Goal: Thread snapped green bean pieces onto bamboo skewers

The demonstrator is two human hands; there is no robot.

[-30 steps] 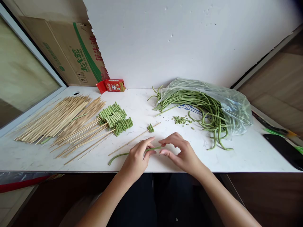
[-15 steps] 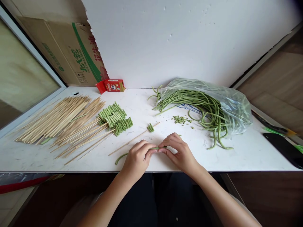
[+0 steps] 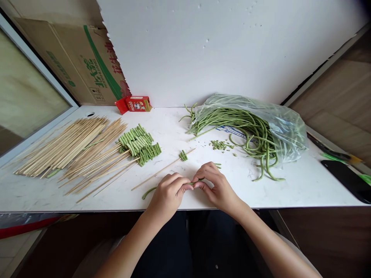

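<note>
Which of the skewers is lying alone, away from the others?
The single skewer just beyond the left hand, slanting across the white table, with short bean pieces near its far end. The other skewers lie massed together at the left.

Head cam, fwd & down, hands [image 3: 189,186] mid-frame.

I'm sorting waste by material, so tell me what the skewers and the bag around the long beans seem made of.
Skewers: probably bamboo or wood, matte and unpainted, judging by their pale straw colour.
Bag: thin, glossy clear plastic, by its crinkles, highlights and the beans showing through.
</note>
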